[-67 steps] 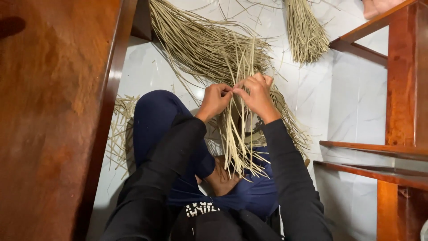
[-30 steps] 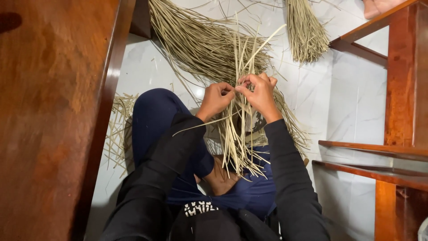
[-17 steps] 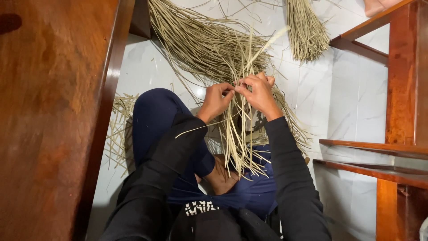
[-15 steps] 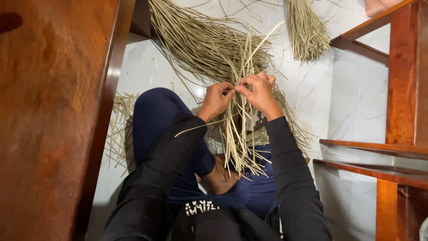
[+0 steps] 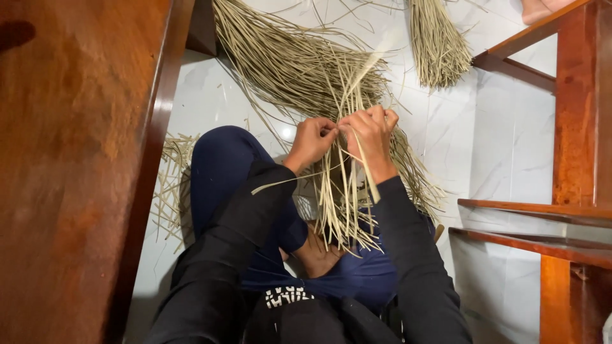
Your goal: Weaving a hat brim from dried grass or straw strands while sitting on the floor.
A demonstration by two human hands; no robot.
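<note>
Right hand (image 5: 370, 137), strand (image 5: 364, 69) lower now

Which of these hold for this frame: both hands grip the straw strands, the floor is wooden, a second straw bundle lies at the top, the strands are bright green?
1. Both the left hand and right hand pinch the dried straw strands: true.
2. The floor is wooden: false, it is white tile.
3. A separate straw bundle lies at the top: true.
4. The strands are bright green: false, they are pale tan.
</note>
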